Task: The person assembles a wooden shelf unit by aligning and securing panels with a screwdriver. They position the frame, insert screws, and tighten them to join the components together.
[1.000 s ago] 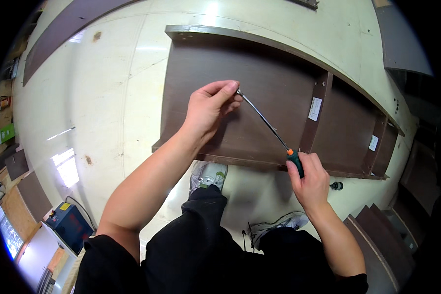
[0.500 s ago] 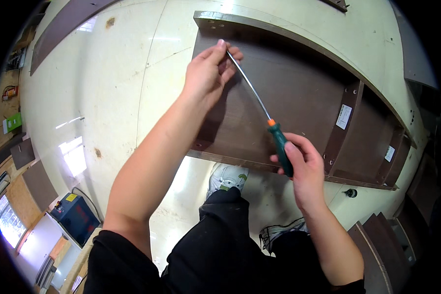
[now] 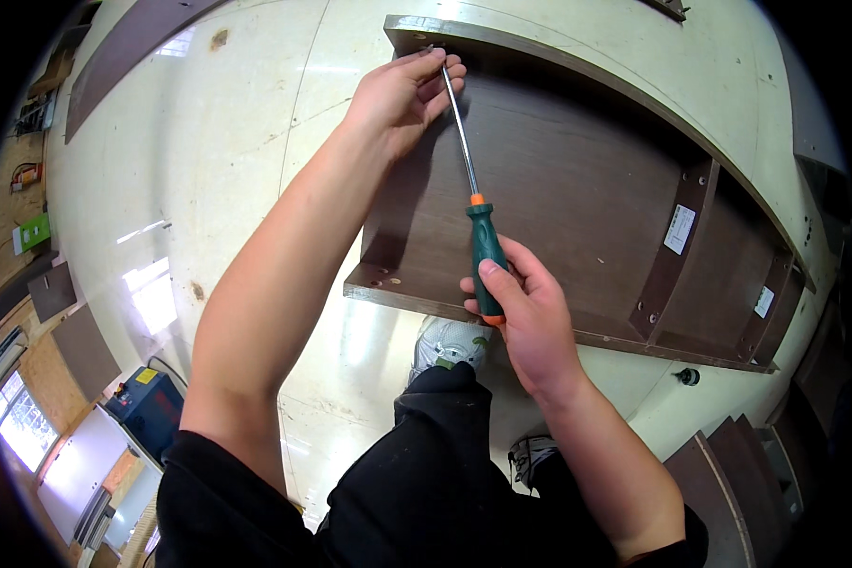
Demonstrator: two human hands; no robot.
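My right hand [image 3: 530, 317] wraps round the green and orange handle of a long-shafted screwdriver [image 3: 484, 251]. Its metal shaft points up and away, and the tip ends at the fingers of my left hand [image 3: 398, 102]. These fingers are pinched together by the inner face of the far side board. A small dark bit shows at the fingertips, too small to name. Both hands are over a dark brown cabinet frame [image 3: 540, 199] lying on the floor, with cross boards and drilled holes.
White labels sit on the cross boards, one being the nearer label [image 3: 679, 230]. Loose brown panels [image 3: 715, 488] stand at the lower right. A small black part [image 3: 688, 377] lies on the floor. A blue box-shaped machine [image 3: 147, 409] stands at the left. My shoe [image 3: 448, 343] is beside the frame.
My left hand has moved up to the far side board. The screwdriver has swung more upright as my right hand shifted left, its tip following the left fingers.
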